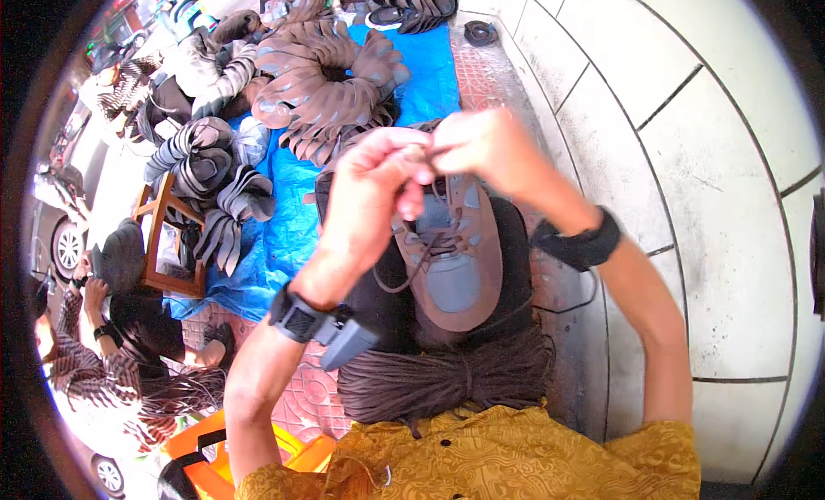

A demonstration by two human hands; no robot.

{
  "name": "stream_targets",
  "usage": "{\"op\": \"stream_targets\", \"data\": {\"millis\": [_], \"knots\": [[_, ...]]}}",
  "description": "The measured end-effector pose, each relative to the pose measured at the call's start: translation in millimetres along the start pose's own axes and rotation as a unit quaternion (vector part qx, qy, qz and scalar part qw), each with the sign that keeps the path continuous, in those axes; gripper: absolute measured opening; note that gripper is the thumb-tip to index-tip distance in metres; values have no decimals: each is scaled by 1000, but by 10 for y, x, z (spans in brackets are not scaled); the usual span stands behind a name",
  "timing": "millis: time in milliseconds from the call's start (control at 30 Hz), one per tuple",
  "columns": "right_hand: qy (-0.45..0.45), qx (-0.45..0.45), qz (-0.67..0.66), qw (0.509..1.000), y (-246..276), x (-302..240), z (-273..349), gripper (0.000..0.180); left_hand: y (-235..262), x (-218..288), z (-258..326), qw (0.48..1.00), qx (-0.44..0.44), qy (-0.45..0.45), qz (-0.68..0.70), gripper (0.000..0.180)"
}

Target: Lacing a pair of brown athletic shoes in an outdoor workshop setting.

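A brown shoe upper point(477, 281) with a grey-blue toe lies over my dark-clad legs, its toe end toward me. Brown lace point(443, 240) crosses its eyelets, and a loose loop hangs off its left side. Above the upper's far end, my left hand point(361, 191) and my right hand point(483, 148) meet, fingers pinched together on the shoelace. The exact grip is partly hidden by the fingers and blurred. Closer to my body, a thick tied bundle of brown laces point(404, 384) rests across my lap.
A blue tarp point(438, 66) beyond carries a ring of stacked brown shoe uppers point(288, 66). Grey upper stacks point(202, 152) and a wooden frame point(150, 234) stand left. Another person point(94, 375) sits at lower left, near an orange object point(202, 440). A white tiled wall point(730, 242) rises at right.
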State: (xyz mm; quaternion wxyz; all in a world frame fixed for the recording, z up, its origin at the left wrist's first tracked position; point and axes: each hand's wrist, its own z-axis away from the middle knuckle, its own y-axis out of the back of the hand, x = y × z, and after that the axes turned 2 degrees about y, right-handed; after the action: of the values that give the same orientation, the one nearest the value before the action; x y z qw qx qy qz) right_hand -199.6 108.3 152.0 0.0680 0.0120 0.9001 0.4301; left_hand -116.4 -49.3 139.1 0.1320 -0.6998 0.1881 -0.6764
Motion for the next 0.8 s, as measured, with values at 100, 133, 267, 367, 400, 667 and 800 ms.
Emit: {"op": "stream_targets", "data": {"millis": [100,133,267,367,400,667,800], "knots": [[-177,-113,6,978,-464,-7,215,17,-197,256,-3,997,-33,-44,58,9],[-140,-121,18,983,-562,22,342,15,-252,495,-12,992,-47,-114,18,10],[-119,-96,-26,988,-526,-141,718,13,153,1075,-472,832,-110,-409,-359,12],[-209,-23,-161,964,-481,-173,772,14,356,1248,-632,833,-64,-369,-408,15],[-272,-33,-225,935,-463,-220,800,16,397,1263,-691,833,-51,-356,-421,17],[-448,34,-440,777,-351,-221,689,17,368,814,-370,982,57,-26,-179,17],[-414,12,-394,821,-387,-159,661,17,390,815,-181,984,49,33,-171,21]]}}
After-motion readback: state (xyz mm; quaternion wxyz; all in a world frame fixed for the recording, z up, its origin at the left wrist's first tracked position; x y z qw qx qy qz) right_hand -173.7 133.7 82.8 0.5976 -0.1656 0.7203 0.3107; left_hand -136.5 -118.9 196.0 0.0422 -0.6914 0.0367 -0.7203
